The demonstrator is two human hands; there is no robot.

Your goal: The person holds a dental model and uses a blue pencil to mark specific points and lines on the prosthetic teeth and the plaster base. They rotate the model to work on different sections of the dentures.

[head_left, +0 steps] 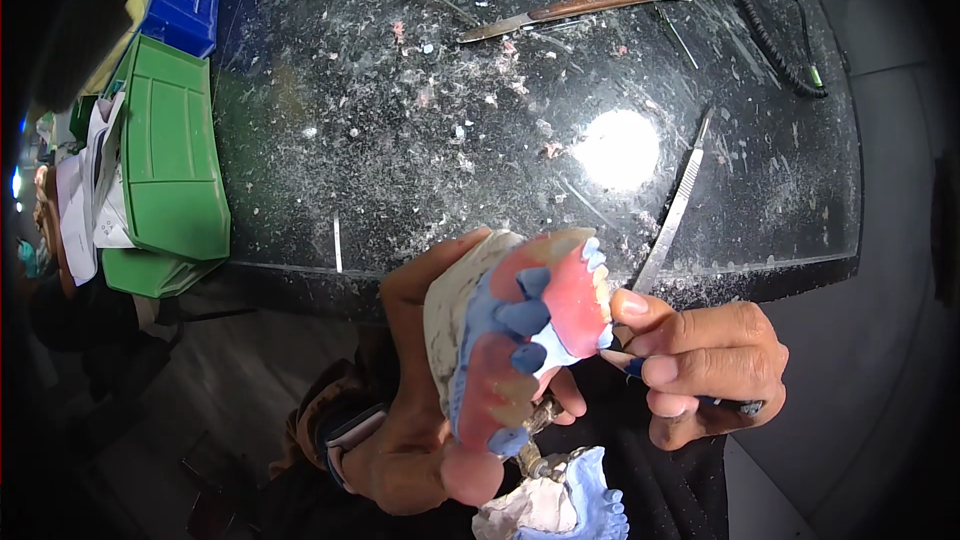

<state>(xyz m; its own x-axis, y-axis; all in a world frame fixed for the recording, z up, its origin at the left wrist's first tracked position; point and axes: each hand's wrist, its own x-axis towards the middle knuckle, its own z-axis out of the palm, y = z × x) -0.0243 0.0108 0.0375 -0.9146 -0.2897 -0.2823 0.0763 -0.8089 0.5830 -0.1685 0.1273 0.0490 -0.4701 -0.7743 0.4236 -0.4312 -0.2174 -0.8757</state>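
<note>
Item: dental cast with pink wax and blue stumps (525, 318), raised before the person, tilted, short of the table edge. Left hand (405, 460) is clamped on its base, thumb in front; the other fingers are mostly hidden. Risk: a thumb slipping or pressing could mark the wax or drop the piece.

Item: second cast, white and blue (600, 500), below, seemingly joined by a metal hinge (540, 462). Its weight might swing and twist the grip.

Item: blue pencil (636, 368), pinched in the fingers of the right hand (725, 365), point beside the teeth; from here I cannot tell whether it touches. A jolt could scratch wax or chip a tooth.

Item: slim metal tool (684, 185), lower end near the table edge; a stray knuckle might knock it off.

Item: wooden-handled knife (590, 6), farther back, among scattered shavings (430, 95); loose crumbs could stick to wax.
</note>
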